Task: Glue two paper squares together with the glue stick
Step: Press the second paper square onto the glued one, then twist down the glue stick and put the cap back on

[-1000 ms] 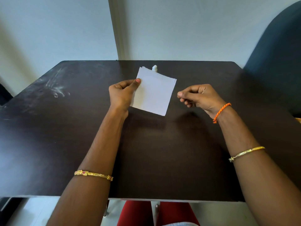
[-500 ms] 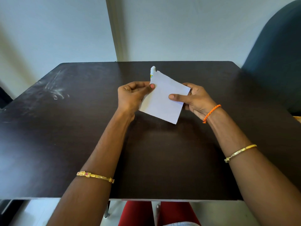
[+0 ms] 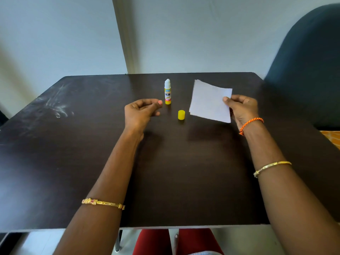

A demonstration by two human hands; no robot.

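The white paper squares (image 3: 209, 101), stacked together, hang above the dark table (image 3: 174, 172) at the far right, pinched at their right edge by my right hand (image 3: 241, 109). The glue stick (image 3: 167, 92) stands upright and uncapped near the table's far middle, white tip up. Its yellow cap (image 3: 181, 114) stands on the table just in front and to the right of it. My left hand (image 3: 141, 110) hovers just left of the glue stick, fingers loosely curled with thumb and fingertips close, holding nothing.
A dark blue chair back (image 3: 309, 70) rises at the right of the table. A pale wall (image 3: 184, 34) is close behind the table's far edge. White scuff marks (image 3: 57, 105) cover the table's left part.
My left hand let go of the paper and drew back left. My right hand carried the paper to the right, which uncovered the glue stick and its cap.
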